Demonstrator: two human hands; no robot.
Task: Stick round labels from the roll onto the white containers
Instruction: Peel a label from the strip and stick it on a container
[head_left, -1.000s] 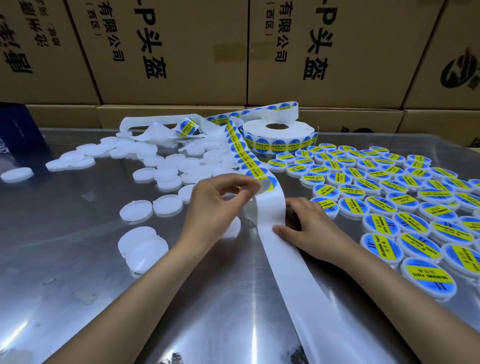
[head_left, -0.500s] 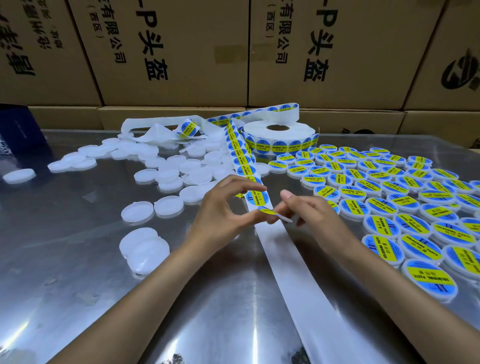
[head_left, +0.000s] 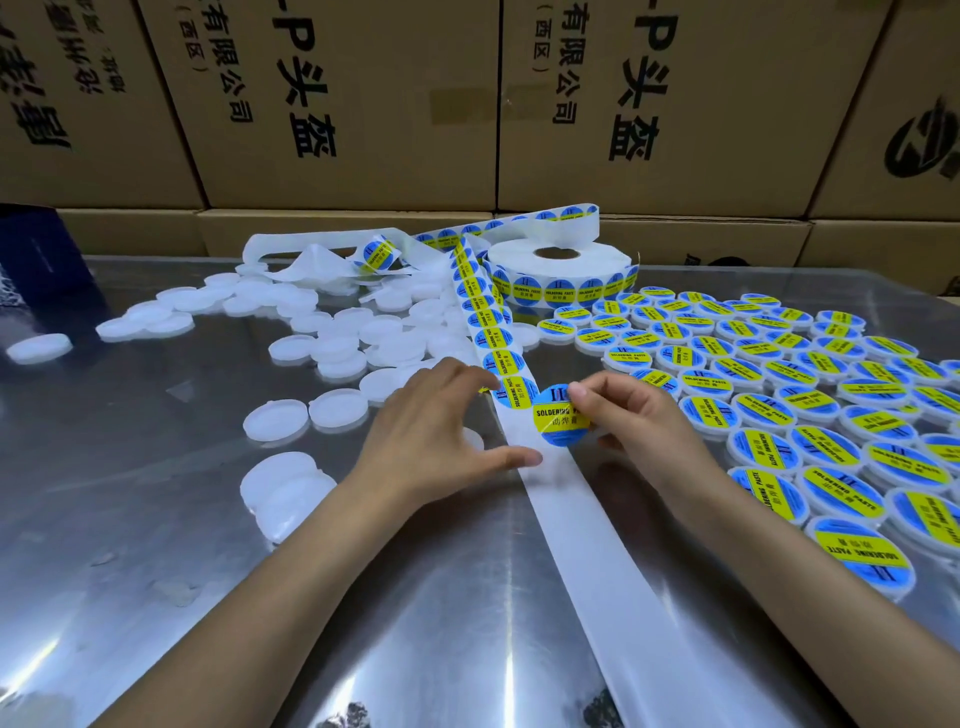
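My right hand (head_left: 641, 415) pinches a round blue-and-yellow label (head_left: 558, 418), peeled off and held just above the white backing strip (head_left: 582, 519). My left hand (head_left: 431, 431) lies spread over the strip's left edge, thumb pressing the bare backing and fingers near the last label on the strip (head_left: 517, 392). The strip runs back to the label roll (head_left: 561, 273) at the rear. Several unlabeled white containers (head_left: 337, 408) lie to the left. Several labeled containers (head_left: 779, 410) fill the right side.
The work surface is a shiny metal table (head_left: 156, 545). Cardboard boxes (head_left: 337, 104) form a wall behind it. A dark blue object (head_left: 41, 260) stands at the far left. Loose empty backing (head_left: 311, 260) is bunched behind the white containers.
My right hand has peeled a label fully off the strip and now holds it face up. My left hand has dropped from pinching the strip to lying flat on it.
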